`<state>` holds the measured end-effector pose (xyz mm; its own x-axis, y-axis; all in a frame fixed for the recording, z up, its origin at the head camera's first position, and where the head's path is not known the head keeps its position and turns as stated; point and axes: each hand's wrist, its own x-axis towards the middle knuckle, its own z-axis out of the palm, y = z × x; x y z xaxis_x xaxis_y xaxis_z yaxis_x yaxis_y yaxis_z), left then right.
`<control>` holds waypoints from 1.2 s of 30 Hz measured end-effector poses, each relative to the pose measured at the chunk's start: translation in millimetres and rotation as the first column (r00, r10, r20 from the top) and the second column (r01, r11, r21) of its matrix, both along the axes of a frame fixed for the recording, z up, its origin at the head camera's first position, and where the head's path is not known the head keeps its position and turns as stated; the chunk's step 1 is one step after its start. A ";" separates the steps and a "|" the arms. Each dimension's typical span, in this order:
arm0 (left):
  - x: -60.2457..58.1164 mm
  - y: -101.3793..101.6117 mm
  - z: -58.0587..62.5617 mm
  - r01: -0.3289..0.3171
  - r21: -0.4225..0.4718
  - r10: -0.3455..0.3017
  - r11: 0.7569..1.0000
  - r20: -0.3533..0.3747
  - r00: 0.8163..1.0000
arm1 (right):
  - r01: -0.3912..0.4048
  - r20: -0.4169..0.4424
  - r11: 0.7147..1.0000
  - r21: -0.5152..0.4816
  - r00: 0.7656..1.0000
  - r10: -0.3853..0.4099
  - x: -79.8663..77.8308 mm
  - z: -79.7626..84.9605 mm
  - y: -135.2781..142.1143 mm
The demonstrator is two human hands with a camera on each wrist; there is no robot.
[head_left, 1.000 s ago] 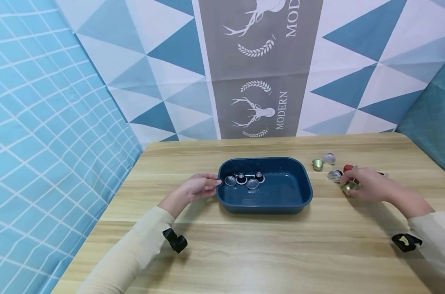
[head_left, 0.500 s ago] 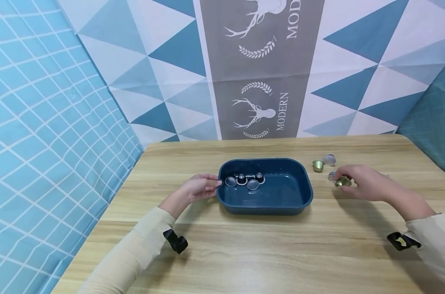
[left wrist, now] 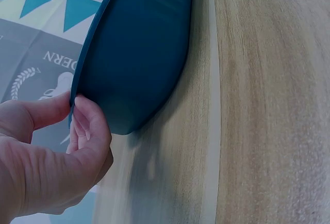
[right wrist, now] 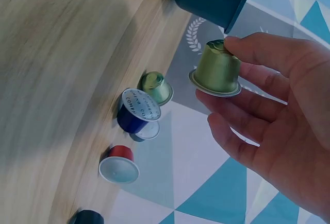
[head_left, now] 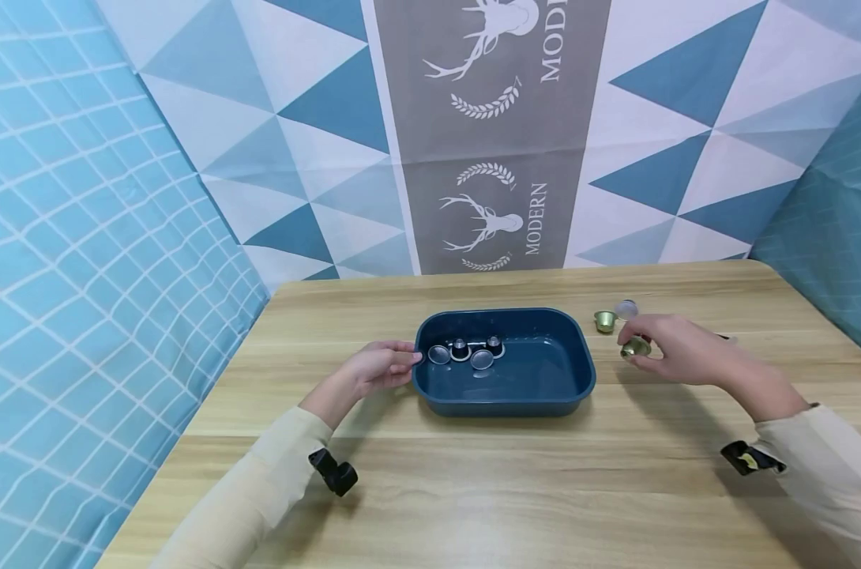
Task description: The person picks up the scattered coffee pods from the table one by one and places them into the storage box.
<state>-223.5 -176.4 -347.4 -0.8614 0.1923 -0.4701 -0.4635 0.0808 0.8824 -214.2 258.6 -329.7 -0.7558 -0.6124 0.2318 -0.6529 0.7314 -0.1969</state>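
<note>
A dark blue plastic tray [head_left: 503,408] stands on the wooden table with several coffee capsules [head_left: 482,360] inside, toward its left. My left hand [head_left: 381,369] pinches the tray's left rim between thumb and fingers, as the left wrist view also shows. Between thumb and fingertips, my right hand [head_left: 682,352] holds a green coffee capsule [right wrist: 216,69] above the table, right of the tray. Beyond it on the table lies another green capsule [head_left: 604,321], beside a capsule with a pale lid [head_left: 626,309].
In the right wrist view, a blue capsule [right wrist: 138,112], a red capsule [right wrist: 119,163] and a dark capsule [right wrist: 87,218] lie on the table [right wrist: 62,80]. Patterned cloth [head_left: 501,142] hangs behind the table's far edge, and blue gridded cloth [head_left: 118,237] at the left.
My right hand has lifted the green capsule from the table and carried it left toward the tray. The left hand keeps its grip on the tray's rim.
</note>
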 end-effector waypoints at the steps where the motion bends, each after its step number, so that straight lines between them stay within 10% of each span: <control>1: 0.4 -0.4 -0.4 -0.007 -0.005 0.007 1.000 0.004 1.000 | -0.001 0.001 1.000 0.002 1.000 0.001 -0.3 0.3 -1.4; 36: -0.5 -0.7 -1.4 -0.024 0.001 0.024 1.000 0.015 1.000 | -0.042 -0.055 0.999 -0.015 0.998 0.041 3.5 23.2 -33.5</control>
<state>-224.0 -177.1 -348.9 -0.8586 0.1723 -0.4829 -0.4786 0.0683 0.8754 -210.7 225.0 -306.5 -0.7156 -0.6390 0.2821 -0.6929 0.7003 -0.1715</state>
